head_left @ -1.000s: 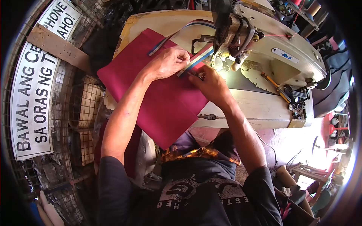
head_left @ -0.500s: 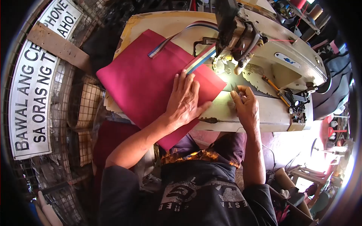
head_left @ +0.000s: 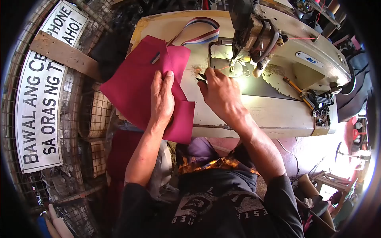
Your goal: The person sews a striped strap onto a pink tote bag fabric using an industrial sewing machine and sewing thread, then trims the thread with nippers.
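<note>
My left hand grips the magenta fabric near its right part, the thumb on top and a fold of cloth raised beside it. A striped strap in red, white and blue loops up behind the cloth onto the machine bed. Closed around a small dark pointed tool, my right hand is just left of the lit needle area of the sewing machine. A thin reddish thread shows near its fingertips.
The machine's arm spans the upper right. An orange-and-black cutter lies by the bobbin winder. At the left stand a wire grille and a lettered sign. Dark red cloth hangs below the table's left side.
My left hand has moved left and now grips the cloth, which is pulled away from the needle and folded. My right hand has moved left and up with the tool. The strap has shifted left.
</note>
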`<state>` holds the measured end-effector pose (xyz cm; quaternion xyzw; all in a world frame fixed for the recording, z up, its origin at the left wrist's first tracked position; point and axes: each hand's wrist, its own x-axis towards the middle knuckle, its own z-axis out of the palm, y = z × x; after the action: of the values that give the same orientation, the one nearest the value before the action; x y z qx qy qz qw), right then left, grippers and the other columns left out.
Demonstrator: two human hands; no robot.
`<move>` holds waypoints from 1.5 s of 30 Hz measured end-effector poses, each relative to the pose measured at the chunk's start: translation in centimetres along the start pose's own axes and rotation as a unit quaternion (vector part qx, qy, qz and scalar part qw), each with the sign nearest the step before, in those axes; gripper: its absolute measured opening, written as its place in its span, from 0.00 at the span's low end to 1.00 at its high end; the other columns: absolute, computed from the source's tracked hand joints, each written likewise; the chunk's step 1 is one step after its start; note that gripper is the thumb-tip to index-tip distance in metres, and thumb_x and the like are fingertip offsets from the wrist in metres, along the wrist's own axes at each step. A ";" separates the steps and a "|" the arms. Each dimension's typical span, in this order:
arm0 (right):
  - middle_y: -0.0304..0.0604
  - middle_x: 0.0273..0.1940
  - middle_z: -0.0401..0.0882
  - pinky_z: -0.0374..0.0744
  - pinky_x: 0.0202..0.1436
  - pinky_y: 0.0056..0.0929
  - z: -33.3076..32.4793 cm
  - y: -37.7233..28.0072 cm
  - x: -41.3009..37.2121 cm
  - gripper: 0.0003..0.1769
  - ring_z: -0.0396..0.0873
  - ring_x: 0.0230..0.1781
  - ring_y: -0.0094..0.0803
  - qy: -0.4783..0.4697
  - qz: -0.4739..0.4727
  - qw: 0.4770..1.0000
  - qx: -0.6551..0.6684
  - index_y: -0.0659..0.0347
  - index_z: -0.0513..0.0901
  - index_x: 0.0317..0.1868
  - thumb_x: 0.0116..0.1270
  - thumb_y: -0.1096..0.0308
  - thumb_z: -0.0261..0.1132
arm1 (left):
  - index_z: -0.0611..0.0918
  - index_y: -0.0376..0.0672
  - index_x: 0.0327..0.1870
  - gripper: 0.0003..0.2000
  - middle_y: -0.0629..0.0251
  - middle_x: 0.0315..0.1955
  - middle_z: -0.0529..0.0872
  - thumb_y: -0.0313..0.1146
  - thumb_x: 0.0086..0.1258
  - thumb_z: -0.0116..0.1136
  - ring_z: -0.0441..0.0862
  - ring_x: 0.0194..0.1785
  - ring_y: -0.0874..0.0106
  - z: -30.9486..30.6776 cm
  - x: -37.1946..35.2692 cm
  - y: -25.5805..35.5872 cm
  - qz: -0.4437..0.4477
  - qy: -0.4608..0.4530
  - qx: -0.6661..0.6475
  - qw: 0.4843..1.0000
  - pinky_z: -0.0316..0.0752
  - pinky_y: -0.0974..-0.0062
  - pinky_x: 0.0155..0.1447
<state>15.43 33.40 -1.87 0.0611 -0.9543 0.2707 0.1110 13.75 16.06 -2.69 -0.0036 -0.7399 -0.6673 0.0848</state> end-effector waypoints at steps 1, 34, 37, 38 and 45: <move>0.55 0.39 0.85 0.82 0.40 0.51 0.4 -0.3 0.9 0.14 0.86 0.36 0.57 -0.011 -0.004 1.000 -0.014 0.66 0.77 0.43 0.69 0.64 0.70 | 0.76 0.33 0.49 0.17 0.63 0.39 0.76 0.42 0.84 0.54 0.73 0.45 0.75 -0.1 0.2 -0.1 0.000 -0.012 -0.005 1.000 0.71 0.75 0.52; 0.48 0.48 0.82 0.78 0.57 0.46 -6.7 19.7 -11.6 0.20 0.81 0.51 0.46 0.237 0.125 0.924 -0.272 0.61 0.86 0.56 0.71 0.58 0.71 | 0.82 0.39 0.62 0.15 0.52 0.69 0.79 0.36 0.81 0.57 0.74 0.74 0.53 -1.3 2.3 -1.5 0.180 -0.228 0.202 0.935 0.70 0.59 0.76; 0.49 0.50 0.81 0.75 0.62 0.47 -7.1 19.5 -11.6 0.20 0.78 0.55 0.48 0.222 0.149 0.927 -0.263 0.63 0.87 0.56 0.71 0.58 0.70 | 0.82 0.36 0.59 0.13 0.50 0.62 0.84 0.30 0.77 0.58 0.79 0.69 0.54 -4.1 6.4 -0.8 0.243 -0.143 0.285 0.916 0.73 0.61 0.72; 0.49 0.50 0.81 0.75 0.62 0.47 -7.1 19.4 -11.6 0.20 0.77 0.55 0.48 0.222 0.146 0.926 -0.268 0.63 0.87 0.56 0.71 0.58 0.70 | 0.83 0.36 0.58 0.14 0.50 0.60 0.84 0.30 0.76 0.59 0.80 0.67 0.53 -5.0 7.9 -0.5 0.208 -0.127 0.324 0.914 0.74 0.61 0.71; 0.52 0.51 0.82 0.74 0.65 0.50 -7.5 19.5 -11.7 0.20 0.77 0.57 0.51 0.229 0.133 0.934 -0.238 0.63 0.87 0.56 0.71 0.59 0.68 | 0.84 0.38 0.57 0.18 0.50 0.53 0.86 0.35 0.68 0.65 0.83 0.59 0.52 -7.8 19.1 -5.2 0.182 -0.066 0.496 0.847 0.78 0.58 0.64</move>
<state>24.63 54.48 -8.33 -0.1586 -0.9389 0.0541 0.3007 -4.77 5.76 -4.59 -0.1396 -0.9622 -0.1827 0.1457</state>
